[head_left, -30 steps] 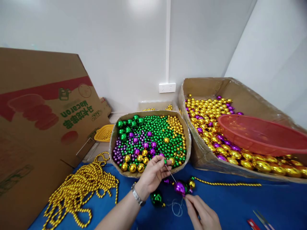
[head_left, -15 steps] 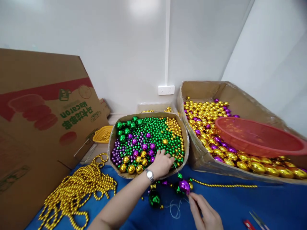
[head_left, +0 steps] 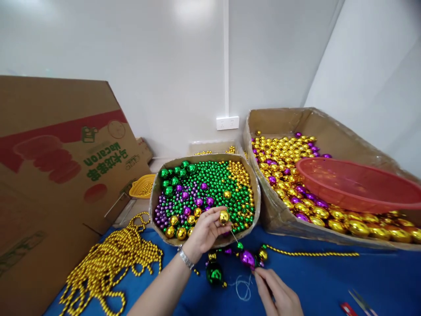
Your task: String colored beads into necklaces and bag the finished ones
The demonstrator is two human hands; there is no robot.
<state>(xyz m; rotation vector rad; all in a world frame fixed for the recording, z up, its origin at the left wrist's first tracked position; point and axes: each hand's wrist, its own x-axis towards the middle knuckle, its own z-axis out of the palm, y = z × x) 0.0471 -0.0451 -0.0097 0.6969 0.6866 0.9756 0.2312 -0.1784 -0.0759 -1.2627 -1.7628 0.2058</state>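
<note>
My left hand (head_left: 208,230), wearing a watch, pinches a round gold bead (head_left: 224,217) over the front of the bead box (head_left: 153,206). Close below its fingers, a thin needle or wire (head_left: 234,236) rises from a small green bead (head_left: 240,245), which sits against a larger purple bead (head_left: 246,259). My right hand (head_left: 278,292) has its fingertips closed at the lower end of that purple bead. Left of it on the blue cloth lie a big dark green ball (head_left: 214,274) and a loop of clear thread (head_left: 243,287). The exact grip of the right fingertips is partly hidden.
A heap of gold bead strands (head_left: 108,263) lies at left beside a large carton (head_left: 66,153). At right stands a box of gold and purple beads (head_left: 283,175) with a red basket (head_left: 355,188) in it. Scissors (head_left: 362,300) lie front right, a yellow basket (head_left: 133,189) behind.
My left hand has come up out of the beads and turned over, now with a gold bead in its fingers. The right hand and purple bead have shifted slightly left.
</note>
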